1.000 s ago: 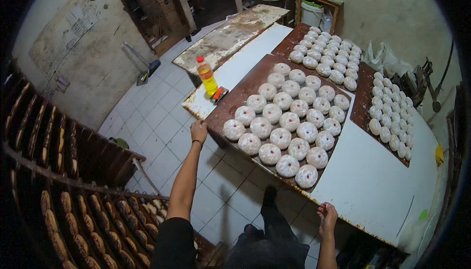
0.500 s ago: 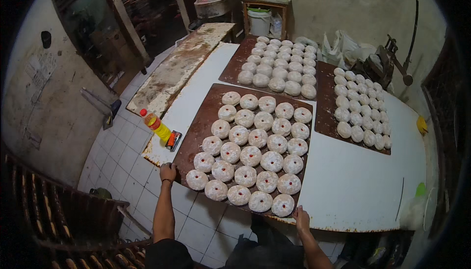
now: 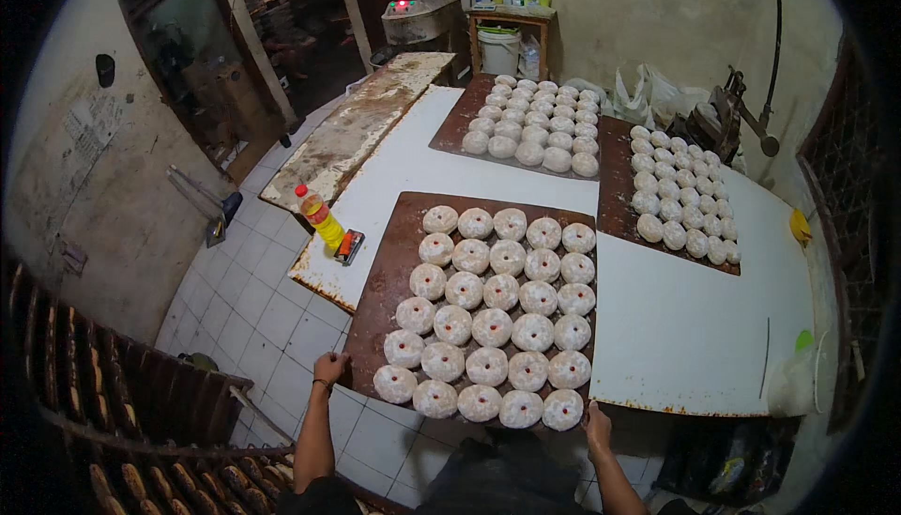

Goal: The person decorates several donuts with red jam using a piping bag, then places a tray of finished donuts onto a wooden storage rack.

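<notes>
A wide brown board [image 3: 381,304] carries rows of round, floured dough balls [image 3: 492,327], each with a small red mark on top. My left hand [image 3: 329,368] is closed on its near left corner, the fingers partly hidden by the board. At the near right corner my right hand [image 3: 597,426] grips the edge. The board's near part juts out past the front of the white table [image 3: 694,346], over the tiled floor; its far part is above the tabletop.
Two more brown boards, one at the back [image 3: 452,130] and one at the right [image 3: 615,172], hold plain dough balls. A yellow bottle [image 3: 322,220] and a small orange and black object [image 3: 349,246] stand left. Slatted racks [image 3: 178,491] with long loaves fill the lower left.
Both my hands have drawn the brown board toward me, with its dough balls on it. The gap between it and the back board has widened. The view has shifted slightly.
</notes>
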`<state>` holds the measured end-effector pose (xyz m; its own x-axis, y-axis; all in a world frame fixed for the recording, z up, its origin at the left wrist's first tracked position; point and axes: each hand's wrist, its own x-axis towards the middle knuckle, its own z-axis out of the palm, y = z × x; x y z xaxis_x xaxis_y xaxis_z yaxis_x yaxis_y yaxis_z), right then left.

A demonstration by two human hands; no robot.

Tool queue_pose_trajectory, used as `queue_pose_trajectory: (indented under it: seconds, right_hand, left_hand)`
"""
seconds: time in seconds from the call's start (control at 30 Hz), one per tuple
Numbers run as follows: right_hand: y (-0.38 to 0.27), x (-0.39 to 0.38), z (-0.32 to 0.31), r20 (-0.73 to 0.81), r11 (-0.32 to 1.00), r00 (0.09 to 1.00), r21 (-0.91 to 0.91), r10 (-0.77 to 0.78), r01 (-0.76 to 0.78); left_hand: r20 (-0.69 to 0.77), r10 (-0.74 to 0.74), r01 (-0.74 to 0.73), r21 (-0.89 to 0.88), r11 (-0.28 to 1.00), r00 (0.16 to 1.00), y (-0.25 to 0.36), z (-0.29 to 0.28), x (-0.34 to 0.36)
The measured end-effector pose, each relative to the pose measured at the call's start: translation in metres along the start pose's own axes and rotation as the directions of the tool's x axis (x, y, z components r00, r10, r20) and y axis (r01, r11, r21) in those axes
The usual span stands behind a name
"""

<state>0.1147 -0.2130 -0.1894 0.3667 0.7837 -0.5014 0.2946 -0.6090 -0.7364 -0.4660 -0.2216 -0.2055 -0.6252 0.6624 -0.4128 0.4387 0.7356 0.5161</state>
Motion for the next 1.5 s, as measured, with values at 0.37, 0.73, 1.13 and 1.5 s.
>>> queue_pose_trajectory:
  seconds: [0.37, 0.73, 1.13, 1.5]
  right_hand:
    - [-0.078, 0.065, -0.012, 0.661, 0.906, 0.734, 0.200, 0.156, -0.373]
    - [-0.126, 0.026, -0.073, 0.582, 0.554, 0.577, 0.794, -0.574, -0.250]
    - [-0.203, 0.060, -0.060, 0.449, 0.414, 0.614, 0.886, -0.650, -0.210]
    - [-0.313, 0.141, 0.040, 0.393, 0.327, 0.170, 0.890, -0.904, -0.317]
  left_hand:
    - [0.530, 0.038, 0.277, -0.501, 0.820, 0.847, 0.063, -0.014, 0.037]
    - [0.507, 0.520, 0.441, -0.860, 0.256, 0.688, 0.075, -0.096, -0.073]
    - [0.054, 0.391, 0.212, -0.902, -0.375, 0.919, 0.050, -0.033, -0.218]
    - [-0.454, 0.268, -0.229, -0.776, -0.587, 0.850, 0.048, -0.082, -0.244]
